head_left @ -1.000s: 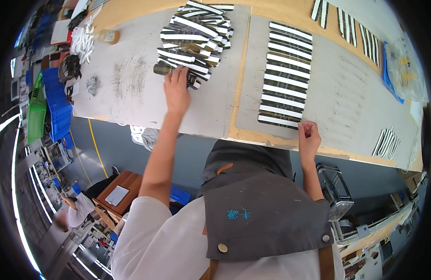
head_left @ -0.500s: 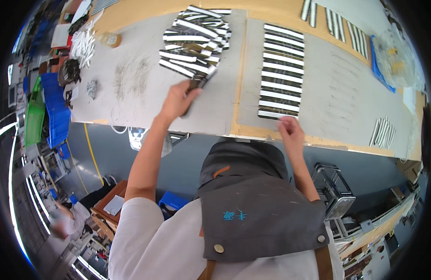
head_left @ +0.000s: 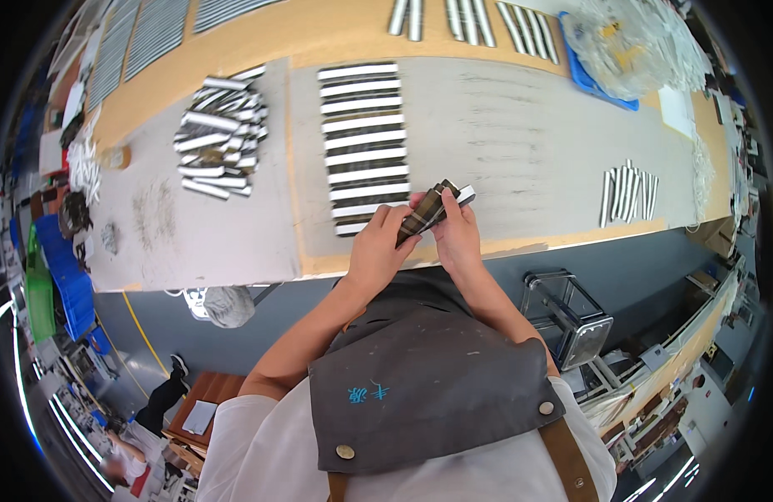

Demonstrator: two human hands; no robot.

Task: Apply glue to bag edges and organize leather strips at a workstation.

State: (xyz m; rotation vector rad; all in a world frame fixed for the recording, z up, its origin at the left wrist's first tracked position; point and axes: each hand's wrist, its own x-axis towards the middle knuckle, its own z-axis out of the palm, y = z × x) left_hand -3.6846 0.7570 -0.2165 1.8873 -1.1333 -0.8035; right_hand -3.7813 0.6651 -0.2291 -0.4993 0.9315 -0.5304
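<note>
In front of me, at the table's near side, my left hand (head_left: 378, 249) and my right hand (head_left: 458, 238) are both closed on a small bundle of brown plaid strips (head_left: 422, 219). A white strip face shows at the bundle's far right end. Just left of the bundle lies a column of dark and white strips (head_left: 366, 157), set side by side. Further left is a loose pile of similar strips (head_left: 212, 134), lying across one another. How many strips are in my hands I cannot tell.
A group of thin white-and-dark strips (head_left: 627, 194) lies near the table's right end. Further strips (head_left: 470, 22) stand in groups along the far edge. A blue tray (head_left: 589, 84) holds clear plastic bags. A metal-framed stool (head_left: 570, 322) stands below the table.
My view has swung right. My left hand has carried strips from the loose pile to the right, and my right hand has left the column's near end and now grips them too.
</note>
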